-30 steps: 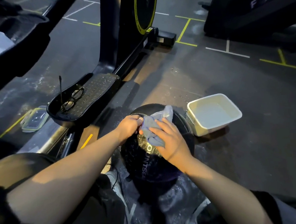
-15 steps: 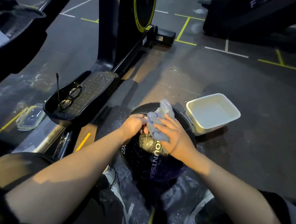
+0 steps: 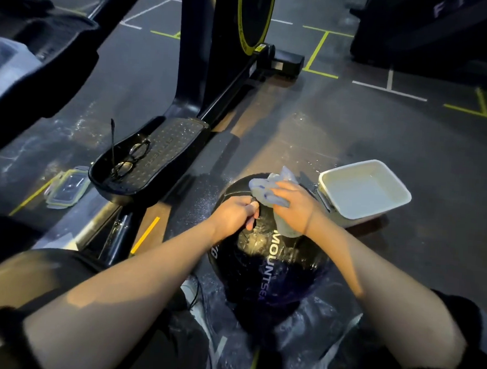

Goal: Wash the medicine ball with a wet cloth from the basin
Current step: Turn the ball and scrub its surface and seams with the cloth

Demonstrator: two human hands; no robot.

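Head view hides from us the lower part of the medicine ball (image 3: pixel 262 274), behind the arms. On its top, the right hand (image 3: pixel 293 206) closes its grip on the wet cloth (image 3: pixel 273 186); the left hand (image 3: pixel 234 215) pinches something unclear. Just right of the ball, the white basin (image 3: pixel 364 191) holds water.

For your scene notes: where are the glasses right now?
In the head view the glasses lie at left on the machine's black pedal, left of the ball and beside the clear lid on the floor.
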